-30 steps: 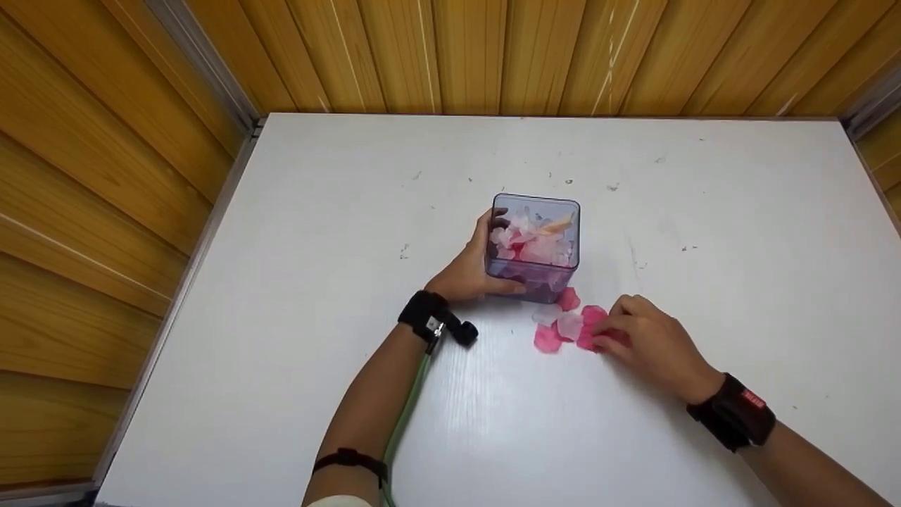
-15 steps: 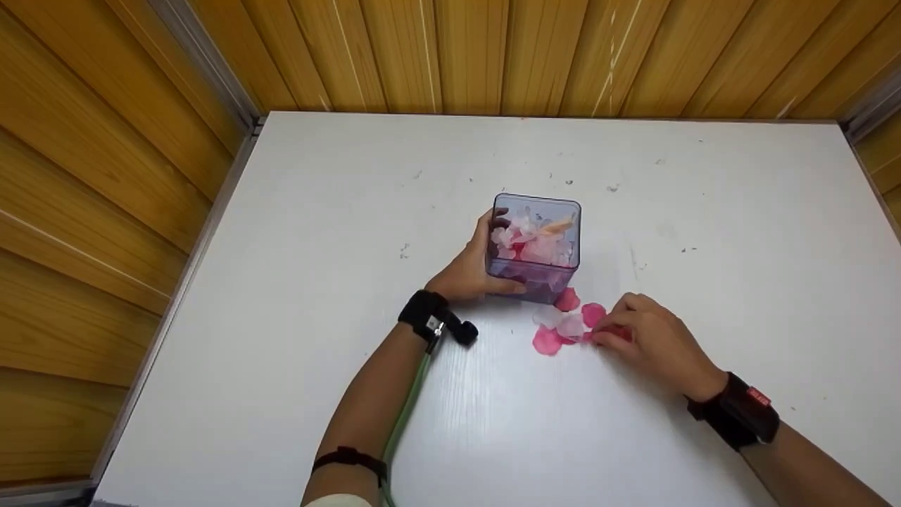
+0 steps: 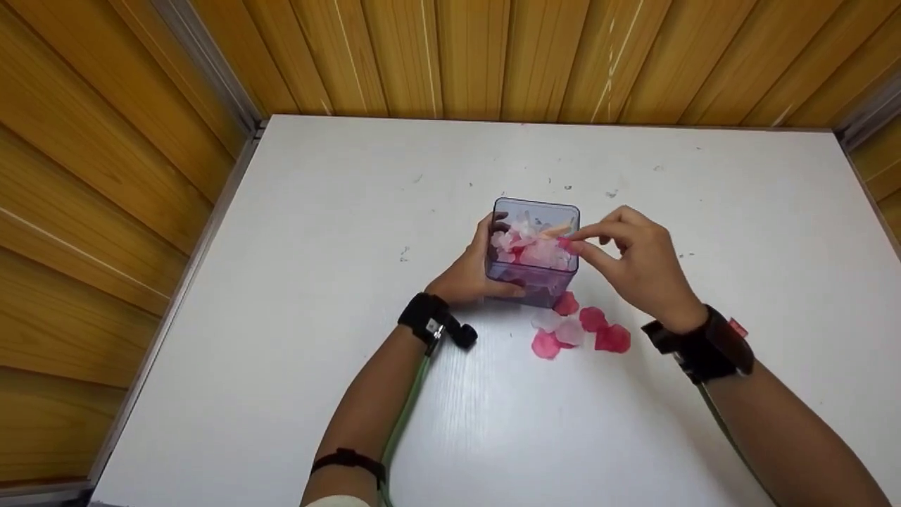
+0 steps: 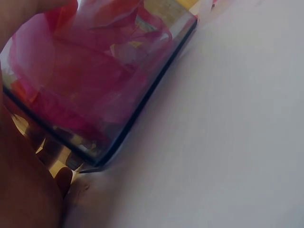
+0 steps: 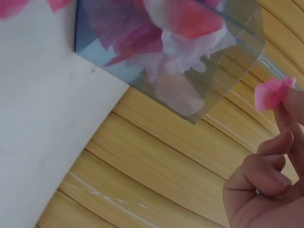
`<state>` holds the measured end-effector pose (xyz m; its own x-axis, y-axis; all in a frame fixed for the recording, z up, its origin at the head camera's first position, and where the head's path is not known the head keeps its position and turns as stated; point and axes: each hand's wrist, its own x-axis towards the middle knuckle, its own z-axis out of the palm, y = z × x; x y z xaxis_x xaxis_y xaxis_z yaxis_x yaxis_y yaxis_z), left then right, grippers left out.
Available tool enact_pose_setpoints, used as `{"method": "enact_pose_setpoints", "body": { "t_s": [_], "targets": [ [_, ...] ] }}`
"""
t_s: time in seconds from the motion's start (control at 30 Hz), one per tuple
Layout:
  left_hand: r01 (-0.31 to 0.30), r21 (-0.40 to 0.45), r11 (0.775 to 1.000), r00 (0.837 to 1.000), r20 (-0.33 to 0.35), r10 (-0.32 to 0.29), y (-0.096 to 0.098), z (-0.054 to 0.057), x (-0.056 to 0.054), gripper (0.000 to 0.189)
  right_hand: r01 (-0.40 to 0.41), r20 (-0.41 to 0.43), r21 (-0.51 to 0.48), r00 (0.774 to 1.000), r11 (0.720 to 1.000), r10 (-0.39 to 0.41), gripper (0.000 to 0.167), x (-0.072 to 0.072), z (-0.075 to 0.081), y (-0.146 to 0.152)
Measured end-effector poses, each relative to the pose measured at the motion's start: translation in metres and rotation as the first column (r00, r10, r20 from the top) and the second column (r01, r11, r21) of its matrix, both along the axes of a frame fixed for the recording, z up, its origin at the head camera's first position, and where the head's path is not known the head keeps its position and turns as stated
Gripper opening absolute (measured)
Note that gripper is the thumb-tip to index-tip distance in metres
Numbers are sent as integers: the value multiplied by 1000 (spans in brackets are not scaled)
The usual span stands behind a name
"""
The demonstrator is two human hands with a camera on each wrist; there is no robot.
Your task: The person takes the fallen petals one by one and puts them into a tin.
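My left hand point(image 3: 468, 271) grips the left side of a clear bluish square box point(image 3: 533, 287), thumb across its near wall. White, pink and peach petals point(image 3: 538, 250) lie inside it; through the wall in the left wrist view they look deep pink point(image 4: 76, 71). Thumb and index finger of my right hand point(image 3: 640, 264) pinch a pink petal point(image 5: 270, 94) at the box's right rim. The right wrist view shows the other fingers curled back. Just in front of the box lie several loose petals, among them a dark pink one point(image 3: 614, 339) and a pale one point(image 3: 570, 331).
The white table point(image 3: 338, 211) carries small dark marks. Wood-look panels point(image 3: 464, 56) stand behind it and at both sides. Black wrist straps point(image 3: 426, 317) with green cables point(image 3: 405, 415) run along the forearms.
My right hand has risen from the loose petals to the box's rim, carrying a pink petal. The dark pink petals beneath it are now uncovered. My left hand and the box stay put.
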<state>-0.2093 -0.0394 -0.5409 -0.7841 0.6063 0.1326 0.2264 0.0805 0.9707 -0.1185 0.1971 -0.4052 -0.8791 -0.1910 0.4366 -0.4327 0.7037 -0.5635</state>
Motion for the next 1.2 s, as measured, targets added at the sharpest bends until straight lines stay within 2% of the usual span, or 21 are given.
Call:
{"method": "enact_pose_setpoints", "body": {
  "t_s": [0.1,0.2,0.33,0.47,0.53,0.6,0.7,0.8,0.93,1.2],
  "targets": [
    [5,4,1000,1000,-6,-5,0,0,0,128,-18,48,71,999,997,15,21,-9,-2,-11],
    [8,5,1000,1000,-20,-8,-1,1,0,127,-34,77,111,997,993,25,23,-10,-5,-14],
    [9,14,1000,1000,-17,-9,0,2,-1,127,-12,46,94,999,995,8,18,-1,-3,-1],
    [3,16,1000,1000,-8,-3,-1,4,-2,129,24,18,111,1000,993,-26,15,16,-7,22],
    [0,14,1000,1000,-10,0,-2,5,-3,130,28,49,160,998,987,-36,17,25,-16,35],
    [-2,13,1000,1000,-13,2,-4,5,-3,130,18,118,223,992,975,-45,20,33,-29,46],
    [1,21,1000,1000,-16,-1,-6,5,-4,130,-13,246,305,967,952,-65,19,43,-51,60],
    [2,29,1000,1000,-12,-2,-7,5,-4,131,-44,336,346,938,937,-80,16,48,-67,68],
    [2,39,999,1000,-2,-2,-7,5,-3,131,-60,364,335,929,940,-71,11,48,-77,73],
    [-1,17,1000,1000,-8,1,-6,7,-4,128,-42,388,297,918,954,-81,11,49,-79,79]
  ]
}}
